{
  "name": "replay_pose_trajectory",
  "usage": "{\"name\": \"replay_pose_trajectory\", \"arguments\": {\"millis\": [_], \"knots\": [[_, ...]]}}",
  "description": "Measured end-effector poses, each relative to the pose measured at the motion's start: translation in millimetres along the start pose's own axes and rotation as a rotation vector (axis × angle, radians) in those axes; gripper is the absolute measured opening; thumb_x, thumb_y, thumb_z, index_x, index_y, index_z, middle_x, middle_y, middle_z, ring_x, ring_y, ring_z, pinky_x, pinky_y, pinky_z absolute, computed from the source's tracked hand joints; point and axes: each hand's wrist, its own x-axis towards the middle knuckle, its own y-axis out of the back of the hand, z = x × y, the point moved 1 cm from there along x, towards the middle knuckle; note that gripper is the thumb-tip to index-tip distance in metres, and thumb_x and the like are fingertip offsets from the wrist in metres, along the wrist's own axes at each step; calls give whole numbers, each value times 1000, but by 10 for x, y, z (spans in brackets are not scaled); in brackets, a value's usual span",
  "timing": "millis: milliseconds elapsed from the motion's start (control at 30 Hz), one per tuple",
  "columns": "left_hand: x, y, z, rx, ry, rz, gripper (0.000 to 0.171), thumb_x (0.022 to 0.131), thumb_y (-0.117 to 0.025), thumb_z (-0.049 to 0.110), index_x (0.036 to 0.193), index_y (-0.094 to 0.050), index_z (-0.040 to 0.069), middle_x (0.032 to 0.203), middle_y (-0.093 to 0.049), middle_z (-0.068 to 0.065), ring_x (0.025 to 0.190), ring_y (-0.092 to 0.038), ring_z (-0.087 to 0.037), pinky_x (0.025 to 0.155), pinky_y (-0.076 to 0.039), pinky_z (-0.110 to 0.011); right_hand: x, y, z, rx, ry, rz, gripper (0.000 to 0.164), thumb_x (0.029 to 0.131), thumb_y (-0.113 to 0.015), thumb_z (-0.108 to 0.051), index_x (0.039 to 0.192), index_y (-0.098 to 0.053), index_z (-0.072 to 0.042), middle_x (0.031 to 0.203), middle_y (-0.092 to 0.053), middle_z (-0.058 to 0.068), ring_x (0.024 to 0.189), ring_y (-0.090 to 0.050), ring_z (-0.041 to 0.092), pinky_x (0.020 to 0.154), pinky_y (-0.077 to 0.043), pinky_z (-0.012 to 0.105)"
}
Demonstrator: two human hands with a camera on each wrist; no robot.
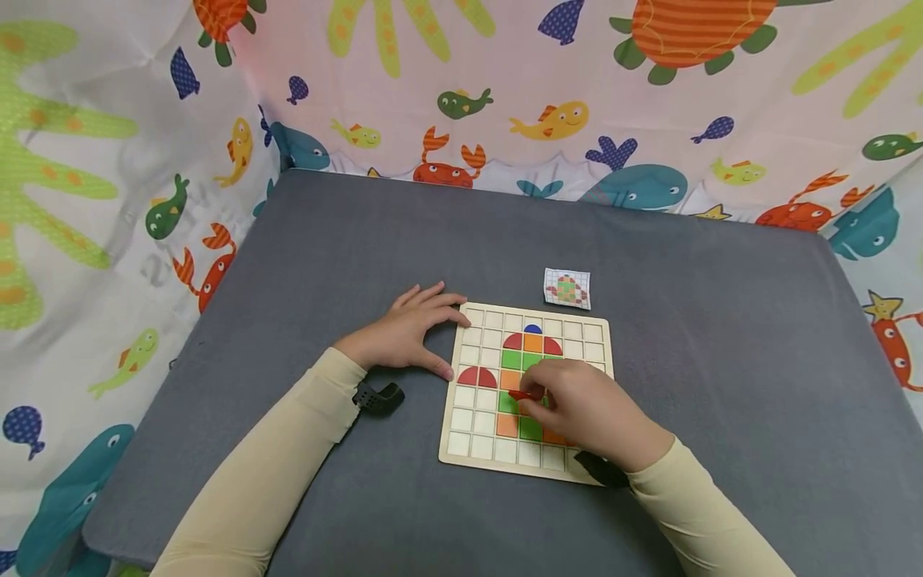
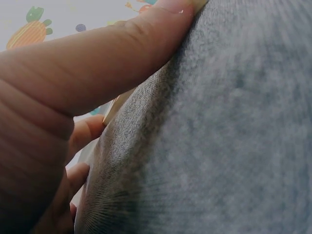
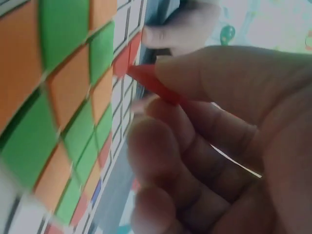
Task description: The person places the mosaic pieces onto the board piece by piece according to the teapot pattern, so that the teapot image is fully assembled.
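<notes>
A wooden grid board (image 1: 453, 442) lies on the grey table, partly filled with orange, green, red and blue pieces. My left hand (image 1: 404, 330) rests at its left edge, fingers spread, thumb and index finger touching the rim; in the left wrist view the thumb (image 2: 122, 53) shows large. Over the board, my right hand (image 1: 591, 405) pinches a red piece (image 3: 155, 84) between thumb and fingers, tilted above the grid. Red quarter-round pieces (image 1: 477, 377) sit in the left cells. The right hand hides part of the board's right side.
A small printed pattern card (image 1: 567, 288) lies on the table behind the board. Dark straps are on both wrists. A fabric curtain (image 1: 404, 96) with sea animals surrounds the grey tabletop (image 1: 346, 232) at the back and sides.
</notes>
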Motion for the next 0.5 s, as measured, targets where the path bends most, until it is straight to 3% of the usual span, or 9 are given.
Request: {"name": "replay_pose_trajectory", "arguments": {"millis": [133,333,500], "knots": [[-8,-3,-12,14,1,12,80,75,-92,56,143,-62,28,169,-35,5,164,-6,-25,130,4,-53,130,-92,-104,-29,61,24,11,88,-86,-16,87,-76,-17,79,-65,-11,69,-58,4,63,-53,23],[42,-46,-19,30,-25,9,80,75,-91,60,143,-61,30,169,-34,7,164,-6,-24,131,4,-51,180,-193,-141,-90,44,25,8,86,-87,-15,87,-80,-18,77,-63,-11,64,-54,3,55,-45,18],[5,-34,-49,27,-13,18,81,73,-92,58,142,-61,29,168,-35,6,164,-6,-24,130,3,-51,212,-238,-167,-109,72,61,7,86,-87,-14,88,-81,-18,79,-65,-10,64,-55,3,53,-45,19]]}}
